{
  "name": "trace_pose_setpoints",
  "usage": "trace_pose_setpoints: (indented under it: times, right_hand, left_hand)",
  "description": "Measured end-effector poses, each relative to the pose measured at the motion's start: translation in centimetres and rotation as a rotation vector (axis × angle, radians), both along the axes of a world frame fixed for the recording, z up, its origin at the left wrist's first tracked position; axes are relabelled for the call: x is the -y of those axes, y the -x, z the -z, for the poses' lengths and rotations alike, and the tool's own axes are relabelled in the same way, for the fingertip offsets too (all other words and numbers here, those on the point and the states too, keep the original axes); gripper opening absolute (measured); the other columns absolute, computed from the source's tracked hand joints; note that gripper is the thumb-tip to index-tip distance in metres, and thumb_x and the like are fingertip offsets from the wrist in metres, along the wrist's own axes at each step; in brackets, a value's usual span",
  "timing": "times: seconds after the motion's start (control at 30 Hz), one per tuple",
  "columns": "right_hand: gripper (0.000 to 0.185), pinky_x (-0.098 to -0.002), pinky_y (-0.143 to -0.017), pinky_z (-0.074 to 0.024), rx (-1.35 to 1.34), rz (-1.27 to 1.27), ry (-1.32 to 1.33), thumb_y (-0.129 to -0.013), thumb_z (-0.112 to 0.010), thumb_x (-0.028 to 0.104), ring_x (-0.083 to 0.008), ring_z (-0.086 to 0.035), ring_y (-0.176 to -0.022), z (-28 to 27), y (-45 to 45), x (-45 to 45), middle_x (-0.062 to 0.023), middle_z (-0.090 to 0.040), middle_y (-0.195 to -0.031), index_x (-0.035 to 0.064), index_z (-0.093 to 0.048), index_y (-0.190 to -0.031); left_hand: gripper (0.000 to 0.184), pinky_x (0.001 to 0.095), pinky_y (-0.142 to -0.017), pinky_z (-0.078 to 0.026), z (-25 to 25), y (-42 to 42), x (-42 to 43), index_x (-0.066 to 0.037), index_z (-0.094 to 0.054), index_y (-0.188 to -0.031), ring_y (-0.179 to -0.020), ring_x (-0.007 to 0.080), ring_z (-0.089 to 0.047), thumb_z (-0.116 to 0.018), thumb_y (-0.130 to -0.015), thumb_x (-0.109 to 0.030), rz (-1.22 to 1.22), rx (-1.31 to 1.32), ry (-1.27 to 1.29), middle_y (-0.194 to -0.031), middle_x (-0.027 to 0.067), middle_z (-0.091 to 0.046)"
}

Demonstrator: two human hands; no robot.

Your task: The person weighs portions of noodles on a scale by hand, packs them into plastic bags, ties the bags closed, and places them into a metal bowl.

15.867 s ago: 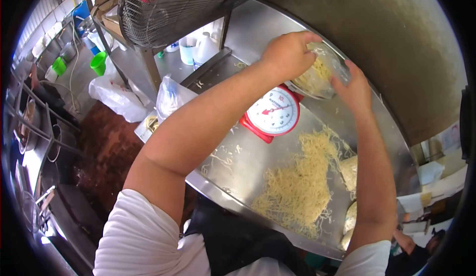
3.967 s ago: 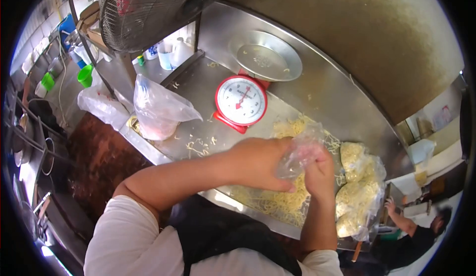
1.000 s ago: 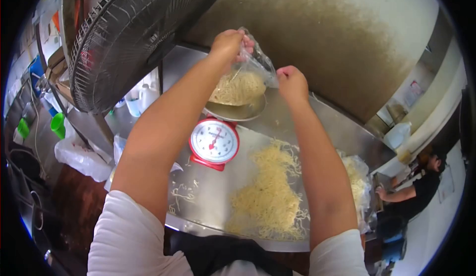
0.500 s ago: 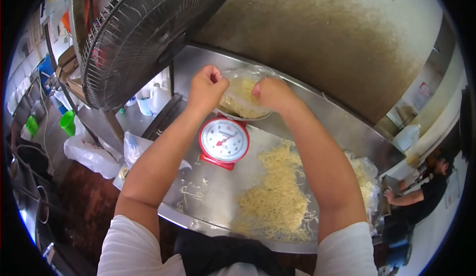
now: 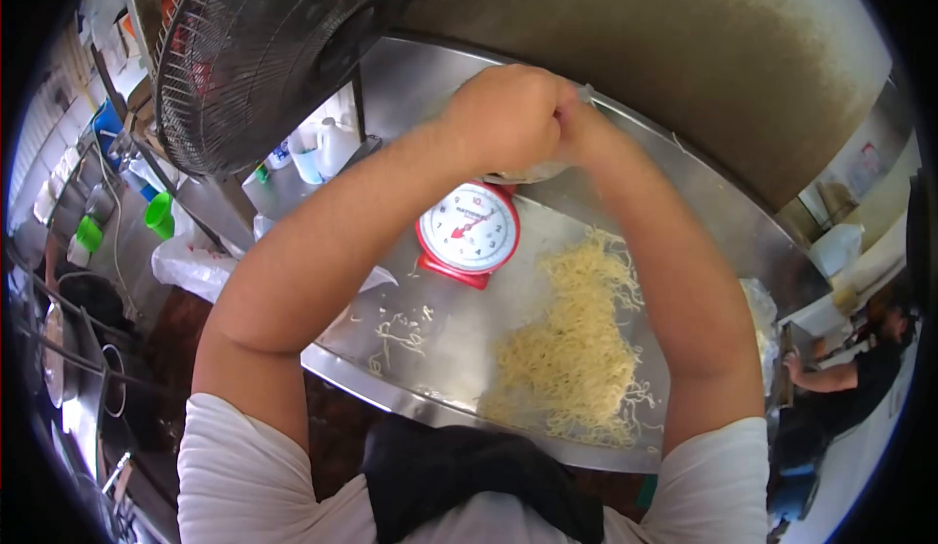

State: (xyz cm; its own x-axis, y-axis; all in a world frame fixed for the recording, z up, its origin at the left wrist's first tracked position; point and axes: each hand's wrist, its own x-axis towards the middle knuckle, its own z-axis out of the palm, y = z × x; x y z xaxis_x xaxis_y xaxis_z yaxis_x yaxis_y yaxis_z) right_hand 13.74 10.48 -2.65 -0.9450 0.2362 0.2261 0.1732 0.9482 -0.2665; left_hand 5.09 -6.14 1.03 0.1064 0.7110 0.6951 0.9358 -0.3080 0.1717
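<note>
My left hand is closed in a fist above a dial scale with a red body and white face. Right against it is my right hand, its fingers largely hidden behind the left. A small tip of clear plastic bag pokes up beside the two hands, gathered between them. Below my wrists, part of the bag and the scale's pan shows; the noodles inside are hidden now. A loose heap of pale yellow noodles lies on the steel table, nearer to me on the right.
A large black fan stands at upper left. Noodle scraps are scattered on the steel table. A white jug is behind my left arm. Another filled plastic bag sits past my right elbow. Farther right is a person in black.
My hands have come together over the bag, the left crossing to the right; its spread opening is now gathered between them. The view has shifted slightly.
</note>
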Motion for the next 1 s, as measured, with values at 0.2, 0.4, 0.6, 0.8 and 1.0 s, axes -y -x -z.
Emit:
trace_pose_setpoints:
  times: [0.2,0.4,0.6,0.8,1.0]
  right_hand:
    - [0.030,-0.0398,-0.086,-0.0503,0.067,0.332,-0.110,-0.082,-0.061,0.026,-0.0296,-0.064,-0.103,1.2,-0.5,1.4,-0.0137,-0.067,-0.112,0.0131,-0.069,-0.108]
    - [0.024,-0.0437,-0.078,-0.0516,0.080,0.237,-0.370,-0.081,-0.061,0.020,-0.0353,-0.065,-0.089,-3.8,-1.1,4.2,-0.0173,-0.068,-0.093,0.0081,-0.069,-0.100]
    - [0.017,-0.0456,-0.072,-0.0502,-0.265,0.308,-0.310,-0.082,-0.061,0.018,-0.0368,-0.064,-0.080,-5.4,-1.6,2.5,-0.0195,-0.065,-0.083,0.0025,-0.064,-0.086]
    - [0.017,-0.0403,-0.068,-0.0498,-0.451,0.386,-0.028,-0.084,-0.064,0.019,-0.0329,-0.064,-0.073,-6.2,-1.1,2.1,-0.0175,-0.066,-0.078,0.0027,-0.065,-0.089]
    - [0.019,-0.0355,-0.065,-0.0493,-0.700,0.258,0.166,-0.085,-0.063,0.017,-0.0232,-0.065,-0.069,-7.9,-0.6,1.8,-0.0137,-0.067,-0.075,-0.0004,-0.066,-0.092]
  left_hand:
    - [0.025,0.0453,-0.073,-0.053,1.2,1.5,-0.2,-0.008,-0.067,-0.096,-0.084,0.0350,-0.065,-0.055,-0.079,-0.021,-0.130,-0.060,0.120,-0.089,0.0152,-0.069]
    - [0.025,0.0458,-0.072,-0.054,1.4,1.3,-0.4,-0.007,-0.070,-0.098,-0.083,0.0336,-0.068,-0.060,-0.080,-0.022,-0.410,-0.085,0.341,-0.089,0.0190,-0.069]
    - [0.019,0.0405,-0.071,-0.055,0.5,3.9,-0.3,-0.004,-0.071,-0.092,-0.085,0.0302,-0.069,-0.063,-0.077,-0.013,-0.503,-0.175,0.633,-0.092,0.0170,-0.070]
    - [0.024,0.0366,-0.078,-0.050,0.9,3.7,-5.3,-0.004,-0.069,-0.096,-0.090,0.0310,-0.066,-0.064,-0.081,-0.021,0.023,0.787,-0.012,-0.093,0.0187,-0.069]
    - [0.037,0.0426,-0.080,-0.047,0.2,3.1,-5.8,0.000,-0.065,-0.099,-0.090,0.0342,-0.064,-0.059,-0.086,-0.034,-0.135,0.661,0.328,-0.092,0.0210,-0.067]
